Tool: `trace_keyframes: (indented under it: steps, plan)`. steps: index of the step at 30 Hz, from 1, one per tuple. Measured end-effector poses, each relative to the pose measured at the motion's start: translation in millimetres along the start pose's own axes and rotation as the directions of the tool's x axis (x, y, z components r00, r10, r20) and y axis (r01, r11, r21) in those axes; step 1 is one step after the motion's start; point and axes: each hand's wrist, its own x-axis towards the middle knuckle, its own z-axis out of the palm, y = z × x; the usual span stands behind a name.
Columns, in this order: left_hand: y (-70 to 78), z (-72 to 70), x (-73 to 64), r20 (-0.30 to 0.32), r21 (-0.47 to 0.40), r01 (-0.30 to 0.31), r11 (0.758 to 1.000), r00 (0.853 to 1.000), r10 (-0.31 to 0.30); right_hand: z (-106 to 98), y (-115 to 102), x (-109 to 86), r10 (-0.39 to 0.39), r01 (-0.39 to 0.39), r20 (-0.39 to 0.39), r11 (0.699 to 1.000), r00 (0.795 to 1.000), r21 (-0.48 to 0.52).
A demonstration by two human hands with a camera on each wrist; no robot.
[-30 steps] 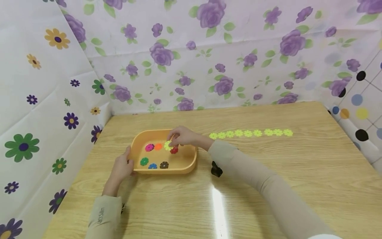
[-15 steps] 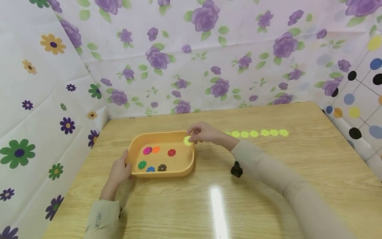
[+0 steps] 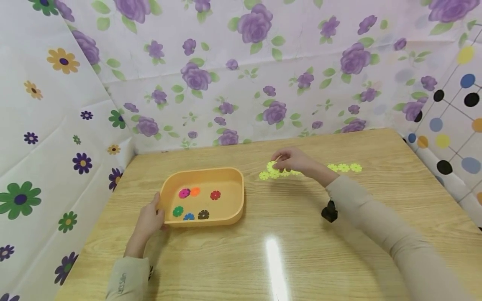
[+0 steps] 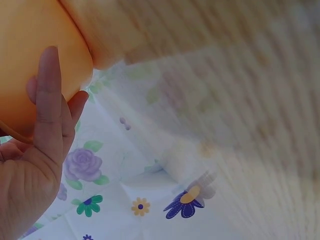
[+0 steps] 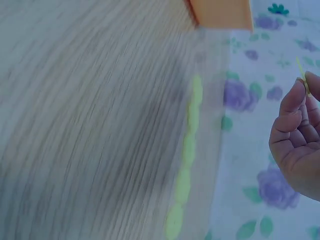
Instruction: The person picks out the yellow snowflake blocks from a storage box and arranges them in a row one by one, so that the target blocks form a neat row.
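In the head view my left hand (image 3: 148,218) grips the left end of an orange plastic tray (image 3: 205,223), thumb at the rim. The left wrist view shows its fingers (image 4: 49,100) lying along the tray's outer wall (image 4: 30,30). My right hand (image 3: 303,162) pinches a yellow flower-shaped disc (image 3: 272,167) between thumb and fingertips, above the left part of a row of yellow discs (image 3: 343,167) on the table. In the right wrist view the held disc (image 5: 300,69) appears edge-on, away from the row (image 5: 188,150). The hand hides the row's middle in the head view.
Inside the tray lie a magenta disc (image 3: 184,193), an orange disc (image 3: 195,191), a red one (image 3: 215,195), a green one (image 3: 178,211), a blue one (image 3: 189,216) and a brown one (image 3: 203,214). Floral sheets (image 3: 226,83) hang behind the wooden table (image 3: 226,259).
My right hand has lifted the yellow disc out of the tray and carried it right, to above the row's left part. The left hand has stayed at the tray.
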Motion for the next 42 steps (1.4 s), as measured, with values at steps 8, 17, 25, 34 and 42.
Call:
trace_keyframes:
  steps: [8, 17, 25, 34, 42]
  plan:
    - [0.9, -1.8, -1.7, -0.027, 0.025, -0.024, 0.999, 0.999, 0.025, -48.1, 30.8, -21.9, 0.083, -0.087, -0.092, 0.995, 0.992, -0.045]
    - [-1.0, -3.1, -7.0, -0.041, 0.013, -0.025, 1.000, 0.999, 0.025, -96.8, 66.8, -48.5, 0.173, -0.189, -0.188, 0.979, 0.967, -0.070]
    - [-0.2, -4.4, -10.9, -0.054, 0.019, -0.036, 0.999, 0.998, 0.037, -139.1, 90.7, -74.1, 0.238, -0.272, -0.255, 0.956, 0.937, -0.107]
    - [1.0, -3.9, -12.4, -0.044, 0.021, -0.029, 0.999, 0.999, 0.030, -166.7, 111.0, -100.7, 0.306, -0.355, -0.336, 0.930, 0.891, -0.096]
    - [4.4, -5.3, -12.8, -0.030, 0.023, -0.025, 0.999, 0.999, 0.025, -172.0, 125.8, -115.6, 0.362, -0.409, -0.379, 0.911, 0.852, -0.050]
